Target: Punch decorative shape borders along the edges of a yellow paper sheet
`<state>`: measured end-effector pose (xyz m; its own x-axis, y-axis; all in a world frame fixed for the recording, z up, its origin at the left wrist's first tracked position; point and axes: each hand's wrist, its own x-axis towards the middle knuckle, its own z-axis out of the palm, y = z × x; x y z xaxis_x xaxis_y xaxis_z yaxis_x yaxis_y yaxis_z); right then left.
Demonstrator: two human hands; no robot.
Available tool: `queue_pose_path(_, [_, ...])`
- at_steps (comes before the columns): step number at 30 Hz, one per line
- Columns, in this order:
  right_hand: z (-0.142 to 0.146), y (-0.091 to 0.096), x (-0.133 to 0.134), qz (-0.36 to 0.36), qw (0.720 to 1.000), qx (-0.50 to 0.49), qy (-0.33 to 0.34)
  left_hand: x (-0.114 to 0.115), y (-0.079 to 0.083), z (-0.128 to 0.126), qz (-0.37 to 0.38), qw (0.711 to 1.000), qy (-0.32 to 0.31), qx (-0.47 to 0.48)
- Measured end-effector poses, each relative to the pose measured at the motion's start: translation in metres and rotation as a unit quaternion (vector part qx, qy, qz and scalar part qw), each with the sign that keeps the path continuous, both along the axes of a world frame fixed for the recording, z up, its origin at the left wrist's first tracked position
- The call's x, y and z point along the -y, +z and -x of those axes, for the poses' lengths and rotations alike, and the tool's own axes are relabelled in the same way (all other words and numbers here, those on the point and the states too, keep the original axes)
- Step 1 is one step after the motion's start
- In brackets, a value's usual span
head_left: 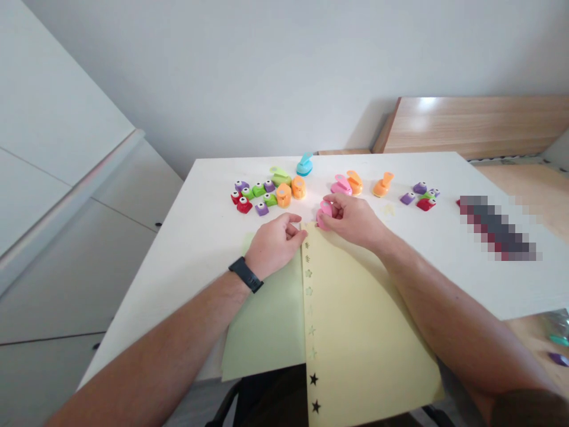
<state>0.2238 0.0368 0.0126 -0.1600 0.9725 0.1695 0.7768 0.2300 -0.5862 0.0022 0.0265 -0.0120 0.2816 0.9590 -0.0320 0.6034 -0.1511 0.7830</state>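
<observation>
Right hand (353, 219): fingers grasping the pink punch, thumb on its near side and index finger at its far side.
Pink punch (325, 214): at the far edge of the yellow sheet, near its left corner; whether paper sits in its slot cannot be told.
Left hand (276, 243): fingers loosely bent, thumb tip at the yellow sheet's far left corner; I cannot tell whether they pinch the paper. A dark watch band (246, 274) circles the wrist.
Yellow sheet (373, 332): overlaps the green sheet; its near end reaches past the worktop edge.
Holes: a row down the yellow sheet's left edge; from the far end, 2 small crown-like shapes, 2 flowers, then stars, the nearest 2 showing black.
Green sheet (267, 332): under the left forearm, left of the yellow sheet.
Left group: small purple, red and green punches packed together, with 2 orange punches (283, 195) and a larger green punch (281, 177) at their right.
Blue punch (304, 166): behind that group.
Beyond the right hand: another pink punch (341, 185) beside an orange one, and 1 more orange punch (381, 185) farther right.
Right group: 3 purple, 1 green and 1 red small punch (427, 204).
Worktop (186, 237): white, carrying all these punches.
</observation>
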Motion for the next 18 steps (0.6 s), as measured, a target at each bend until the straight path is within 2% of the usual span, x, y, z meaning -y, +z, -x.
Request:
queue_pose_path(8, [-0.0034, 0.0072, 0.0034, 0.018, 1.0, 0.005, -0.021, 0.0008, 0.0013, 0.0017, 0.002, 1.0, -0.013, 0.019])
queue_pose_path(18, [-0.0038, 0.0069, 0.0056, 0.049, 0.999, -0.005, -0.007, 0.0025, 0.0046, 0.0016, 0.005, 0.999, -0.007, 0.037])
